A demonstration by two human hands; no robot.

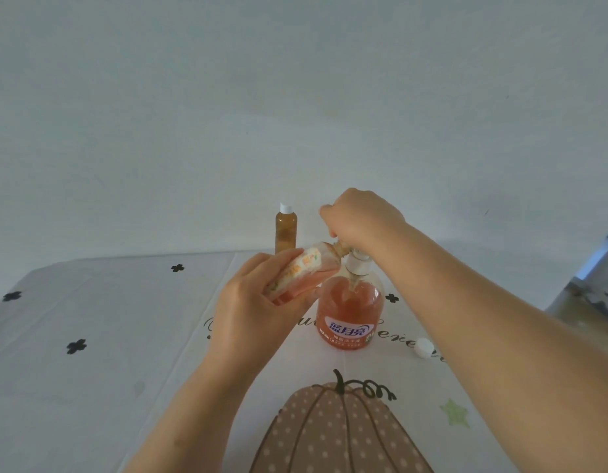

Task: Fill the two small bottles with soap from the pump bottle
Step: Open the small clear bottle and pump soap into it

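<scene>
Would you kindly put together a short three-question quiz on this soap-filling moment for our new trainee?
1. True or false: the capped small bottle lies on its side.
2. The left hand holds the tilted small bottle; the right hand: A presses the pump bottle head, B hangs idle?
3. Fill in: the loose white cap lies to the pump bottle's ____.
Key: 1 false; 2 A; 3 right.
</scene>
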